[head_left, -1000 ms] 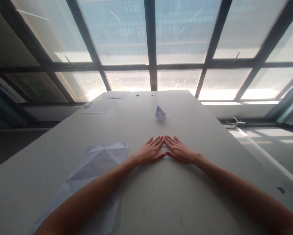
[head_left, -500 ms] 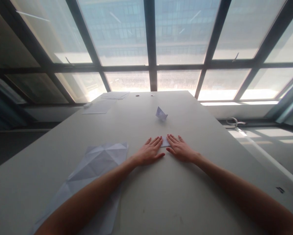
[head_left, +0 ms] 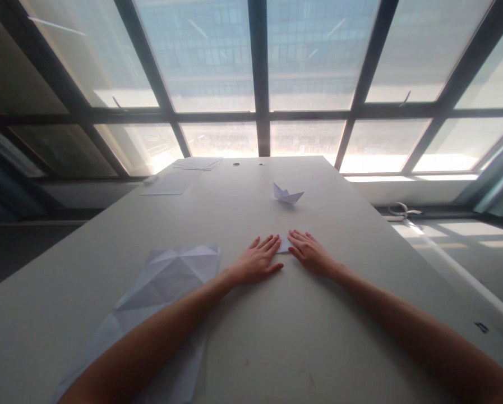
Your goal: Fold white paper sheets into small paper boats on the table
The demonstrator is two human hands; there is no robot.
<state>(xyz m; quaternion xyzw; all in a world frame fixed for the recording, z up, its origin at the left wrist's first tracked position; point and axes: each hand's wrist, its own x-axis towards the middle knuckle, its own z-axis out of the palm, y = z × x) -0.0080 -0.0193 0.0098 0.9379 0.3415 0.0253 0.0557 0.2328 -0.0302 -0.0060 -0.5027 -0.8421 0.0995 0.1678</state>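
Note:
A small folded piece of white paper (head_left: 284,245) lies flat on the table, mostly covered by my hands. My left hand (head_left: 257,261) rests flat on its left side, fingers stretched out and thumb apart. On the right side, my right hand (head_left: 310,252) lies over the paper with its fingers extended. Just beyond them stands a folded paper boat (head_left: 287,194), apart from both hands. Under my left forearm lies a large creased sheet of paper (head_left: 167,278).
The white table (head_left: 276,336) runs toward the windows (head_left: 217,137). Flat sheets of paper (head_left: 167,184) lie at its far left. A coiled cable (head_left: 398,209) is beyond the right edge, and a small dark mark (head_left: 481,327) sits at the right.
The paper boat has turned and shifted slightly right, now showing its side. My right hand has moved a little, while my left hand stays in place on the folded paper.

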